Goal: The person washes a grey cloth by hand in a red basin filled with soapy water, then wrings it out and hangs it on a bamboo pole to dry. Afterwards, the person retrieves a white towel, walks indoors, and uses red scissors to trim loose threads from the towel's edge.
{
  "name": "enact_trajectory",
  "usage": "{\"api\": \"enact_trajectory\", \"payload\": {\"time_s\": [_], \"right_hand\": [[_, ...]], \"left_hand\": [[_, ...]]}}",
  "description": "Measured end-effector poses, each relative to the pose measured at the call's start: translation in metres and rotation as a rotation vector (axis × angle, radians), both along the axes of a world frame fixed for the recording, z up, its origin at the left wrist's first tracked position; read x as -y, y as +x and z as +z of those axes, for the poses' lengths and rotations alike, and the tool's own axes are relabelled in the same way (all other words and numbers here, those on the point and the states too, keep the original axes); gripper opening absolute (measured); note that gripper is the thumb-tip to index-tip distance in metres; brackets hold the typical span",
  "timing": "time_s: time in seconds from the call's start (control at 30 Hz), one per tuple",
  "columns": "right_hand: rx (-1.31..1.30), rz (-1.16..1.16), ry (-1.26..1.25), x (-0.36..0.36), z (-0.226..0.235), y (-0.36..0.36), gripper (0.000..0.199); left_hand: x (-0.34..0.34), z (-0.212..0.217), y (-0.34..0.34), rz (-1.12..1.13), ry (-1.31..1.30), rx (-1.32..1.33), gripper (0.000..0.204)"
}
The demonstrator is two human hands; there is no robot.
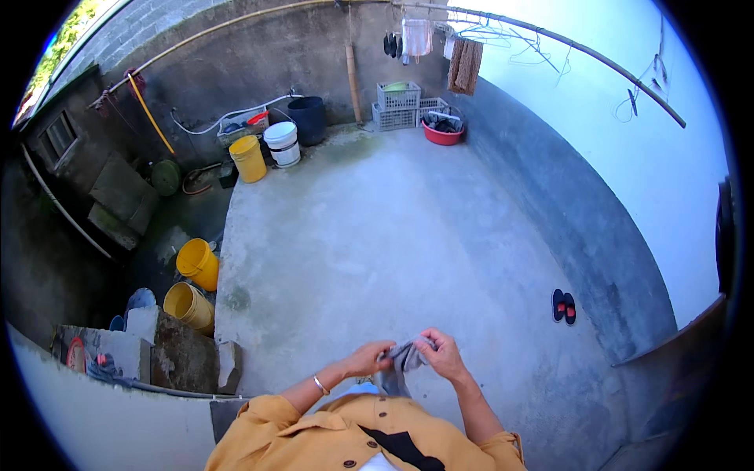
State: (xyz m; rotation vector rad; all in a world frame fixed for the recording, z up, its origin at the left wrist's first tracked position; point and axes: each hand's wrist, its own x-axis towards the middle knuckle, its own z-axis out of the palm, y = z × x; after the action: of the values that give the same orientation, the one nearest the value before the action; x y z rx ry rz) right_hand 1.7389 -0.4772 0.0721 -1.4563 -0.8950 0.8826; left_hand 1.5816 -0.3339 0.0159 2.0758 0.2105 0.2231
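Both of my hands are raised in front of my body, with a small grey cloth [404, 359] stretched between them. My left hand [367, 359] is closed on its left edge, a bracelet round that wrist. With fingertips pinched, my right hand [444, 357] grips the opposite upper edge. The middle of the cloth is bunched in folds and its lower part hangs down. Whether it is a sock or another small garment, I cannot tell.
Dark slippers [563, 307] lie on the concrete floor to the right. A red basin [442, 136] with dark cloth stands by grey crates [397, 105] at the back. Buckets, among them a yellow one [249, 159], line the left. Overhead, a bamboo pole [581, 45] carries hangers and laundry.
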Motion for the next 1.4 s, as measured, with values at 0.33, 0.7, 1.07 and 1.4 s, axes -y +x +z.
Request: {"api": "enact_trajectory", "payload": {"time_s": [0.33,0.7,1.07,1.4], "right_hand": [[0.714,-0.102,-0.077,-0.117,-0.018,0.106,0.017],[0.562,-0.109,0.04,-0.309,-0.048,0.281,0.019],[-0.039,0.236,-0.08,-0.483,0.048,0.479,0.019],[0.626,0.111,0.041,-0.654,0.101,0.598,0.018]], "left_hand": [[-0.188,0.086,0.107,0.057,0.348,0.234,0.016],[-0.359,0.099,0.239,0.381,0.555,0.21,0.014],[-0.524,0.117,0.345,0.304,0.696,-0.203,0.022],[-0.702,0.094,0.427,0.462,0.034,-0.098,0.013]]}}
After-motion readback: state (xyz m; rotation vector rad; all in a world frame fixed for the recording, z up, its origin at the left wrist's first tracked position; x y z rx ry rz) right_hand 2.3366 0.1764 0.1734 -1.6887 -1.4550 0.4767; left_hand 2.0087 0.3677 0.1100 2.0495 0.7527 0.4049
